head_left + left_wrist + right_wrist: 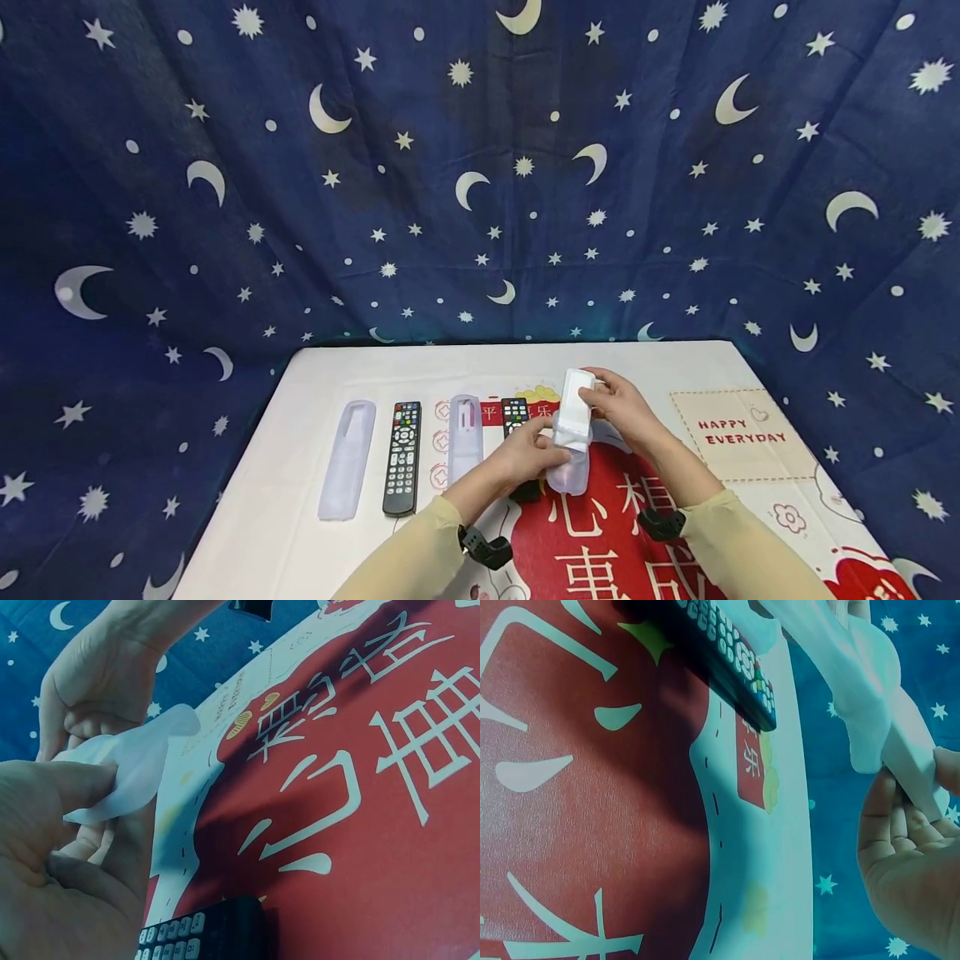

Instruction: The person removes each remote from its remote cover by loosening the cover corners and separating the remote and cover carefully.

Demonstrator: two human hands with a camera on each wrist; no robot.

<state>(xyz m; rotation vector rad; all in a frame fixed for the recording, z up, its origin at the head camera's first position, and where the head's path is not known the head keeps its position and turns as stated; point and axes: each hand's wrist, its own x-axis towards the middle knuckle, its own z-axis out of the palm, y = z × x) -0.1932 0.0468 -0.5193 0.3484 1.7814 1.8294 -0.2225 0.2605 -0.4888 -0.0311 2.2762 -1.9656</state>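
Above the table my right hand (618,408) pinches the upper part of a white remote control (575,398), its plain side showing and no buttons visible. The lower part of the remote sits in the mouth of a translucent silicone sleeve (572,477). My left hand (525,457) grips this sleeve near its mouth between thumb and fingers. In the right wrist view the remote (915,761) sticks out of the sleeve (866,690) towards my right hand (919,862). The left wrist view shows the sleeve (139,765) folded about my left hand (67,862).
Under my left hand lies a black remote control (515,410), partly hidden. To its left are a translucent sleeve (465,437), another black remote (402,458) and a further sleeve (347,460). A printed white and red cloth (780,517) covers the table; a starry curtain (480,167) hangs behind.
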